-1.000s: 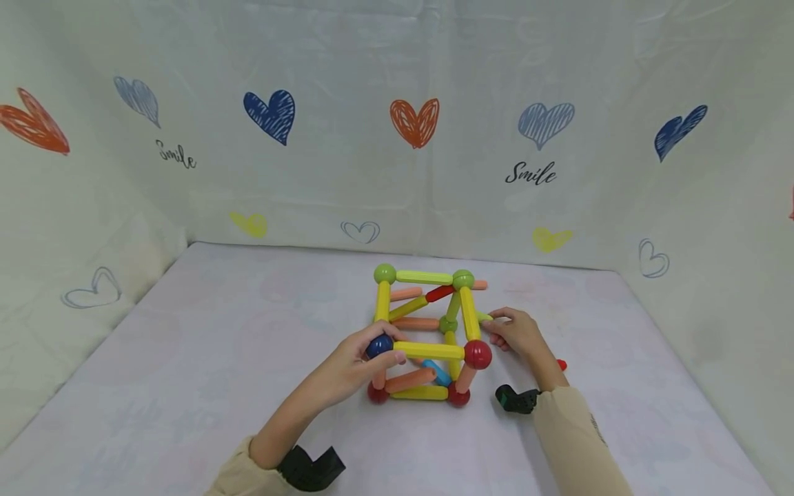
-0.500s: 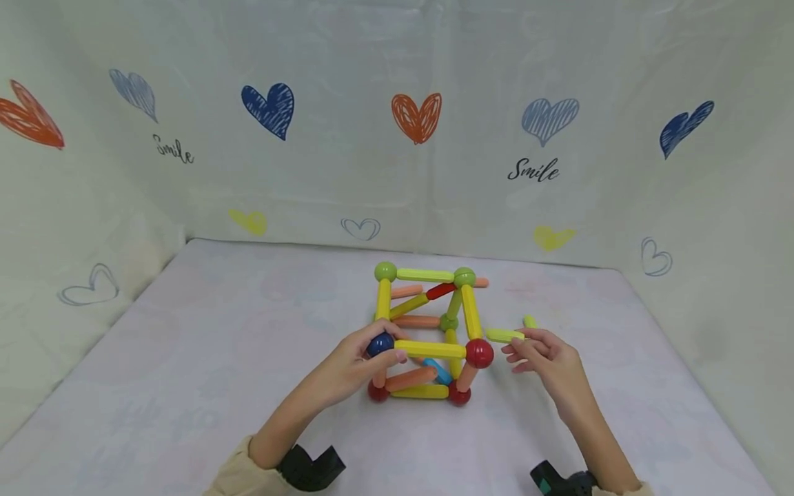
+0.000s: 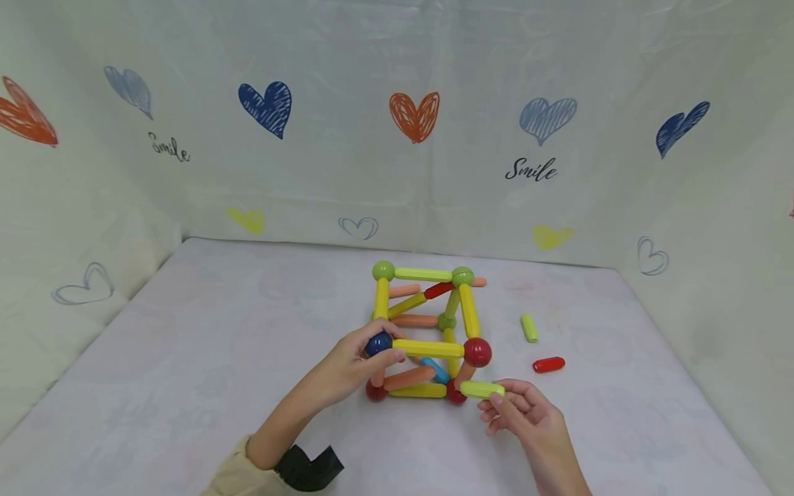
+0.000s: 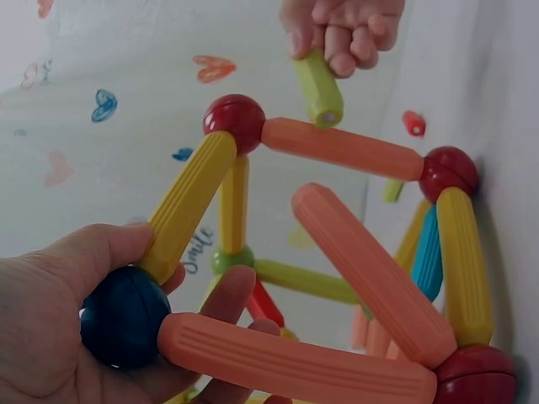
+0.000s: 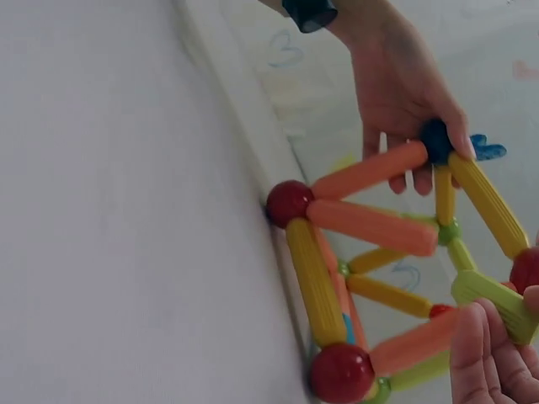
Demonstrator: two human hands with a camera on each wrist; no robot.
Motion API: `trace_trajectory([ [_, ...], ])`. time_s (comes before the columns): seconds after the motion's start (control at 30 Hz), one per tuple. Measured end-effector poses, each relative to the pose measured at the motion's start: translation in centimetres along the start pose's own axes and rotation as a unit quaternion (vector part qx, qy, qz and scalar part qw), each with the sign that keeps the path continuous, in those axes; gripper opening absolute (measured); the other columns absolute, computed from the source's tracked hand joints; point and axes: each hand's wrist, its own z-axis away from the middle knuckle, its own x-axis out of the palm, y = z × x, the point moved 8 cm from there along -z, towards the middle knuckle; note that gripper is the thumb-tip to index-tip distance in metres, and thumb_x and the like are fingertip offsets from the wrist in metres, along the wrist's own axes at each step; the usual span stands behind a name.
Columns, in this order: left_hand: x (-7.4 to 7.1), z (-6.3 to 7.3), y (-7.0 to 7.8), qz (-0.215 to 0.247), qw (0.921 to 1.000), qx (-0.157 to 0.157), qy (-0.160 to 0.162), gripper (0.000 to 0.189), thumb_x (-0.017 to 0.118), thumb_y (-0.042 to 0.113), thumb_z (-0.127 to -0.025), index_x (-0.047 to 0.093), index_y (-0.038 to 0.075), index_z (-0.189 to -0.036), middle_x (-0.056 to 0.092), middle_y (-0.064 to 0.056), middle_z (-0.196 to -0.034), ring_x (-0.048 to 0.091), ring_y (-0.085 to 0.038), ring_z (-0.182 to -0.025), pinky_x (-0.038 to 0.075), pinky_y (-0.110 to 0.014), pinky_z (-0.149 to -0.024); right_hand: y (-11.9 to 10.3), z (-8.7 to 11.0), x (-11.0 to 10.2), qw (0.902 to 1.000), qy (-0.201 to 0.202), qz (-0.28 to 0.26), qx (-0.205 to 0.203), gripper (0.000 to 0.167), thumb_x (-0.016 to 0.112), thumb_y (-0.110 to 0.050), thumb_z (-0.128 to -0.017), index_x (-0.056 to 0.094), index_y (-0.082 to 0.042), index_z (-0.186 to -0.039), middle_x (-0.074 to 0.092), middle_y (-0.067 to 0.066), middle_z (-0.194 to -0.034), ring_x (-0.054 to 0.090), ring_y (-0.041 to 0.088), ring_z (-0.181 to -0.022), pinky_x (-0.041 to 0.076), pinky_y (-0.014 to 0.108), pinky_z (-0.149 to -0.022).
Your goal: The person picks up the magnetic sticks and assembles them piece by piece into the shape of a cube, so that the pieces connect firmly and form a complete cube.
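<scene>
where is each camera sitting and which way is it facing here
Head: worn on the head, looking forward and down at the table; shows both forearms, the left hand gripping the blue ball of the stick frame, and the right hand pinching a green stick.
Left wrist: by the left palm, looking through the frame at the right hand's fingers.
Right wrist: low beside the table, looking across the frame at the left hand.
Shared: both wrist views show the blue ball and the green stick.
</scene>
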Motion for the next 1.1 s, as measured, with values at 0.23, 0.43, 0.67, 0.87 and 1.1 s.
trace_trajectory([
  [0.23, 0.0, 0.3, 0.1, -0.001, 1.0000, 0.004, 0.003, 0.027, 0.056, 0.026, -0.093, 0.052, 0.010, -0.115, 0.059, -0.015, -0.094, 0.053, -0.038, -0.064, 0.049, -0.028, -0.060, -1.0, 0.3, 2.8, 0.9992, 0.034, -0.003, -0.023, 0.053, 0.070, -0.044, -0.080, 0.055, -0.006, -0.114, 0.071, 0.007, -0.097, 0.067, 0.021, -0.081, 0.055, 0.028, -0.070],
  [0.43, -0.1, 0.2, 0.2, -0.012, 0.9999, 0.005, 0.009, 0.025, 0.057, 0.026, -0.093, 0.053, 0.012, -0.113, 0.060, -0.011, -0.098, 0.052, -0.033, -0.064, 0.047, -0.027, -0.061, 2.0, -1.7, 3.1, 0.9986, 0.050, -0.012, -0.013, 0.060, 0.073, -0.057, -0.068, 0.058, -0.014, -0.107, 0.071, 0.005, -0.094, 0.069, 0.022, -0.082, 0.056, 0.031, -0.070],
  [0.67, -0.3, 0.2, 0.2, -0.019, 0.9997, 0.009, 0.011, 0.024, 0.057, 0.025, -0.093, 0.053, 0.013, -0.113, 0.060, -0.010, -0.099, 0.052, -0.028, -0.069, 0.046, -0.027, -0.061, 2.5, -2.1, 3.0, 0.9986, 0.041, -0.021, -0.026, 0.059, 0.071, -0.054, -0.073, 0.054, -0.012, -0.109, 0.071, 0.006, -0.096, 0.069, 0.023, -0.083, 0.056, 0.033, -0.070],
  [0.87, -0.3, 0.3, 0.3, -0.016, 0.9997, 0.015, 0.009, 0.024, 0.057, 0.025, -0.093, 0.053, 0.012, -0.113, 0.060, -0.010, -0.097, 0.051, -0.032, -0.064, 0.046, -0.027, -0.060, -0.4, 0.4, 3.8, 0.9980, 0.003, -0.059, 0.022, 0.039, 0.067, -0.027, -0.085, 0.044, -0.003, -0.107, 0.070, 0.013, -0.098, 0.067, 0.025, -0.084, 0.055, 0.033, -0.071],
  [1.1, -0.2, 0.1, 0.3, -0.016, 0.9997, 0.012, 0.010, 0.025, 0.057, 0.025, -0.093, 0.053, 0.012, -0.113, 0.062, -0.011, -0.098, 0.052, -0.032, -0.063, 0.047, -0.027, -0.060, -0.5, 1.9, 5.5, 0.9739, -0.131, -0.135, 0.126, 0.047, 0.056, -0.026, -0.093, 0.037, -0.002, -0.129, 0.064, 0.002, -0.114, 0.057, 0.016, -0.097, 0.046, 0.028, -0.083],
])
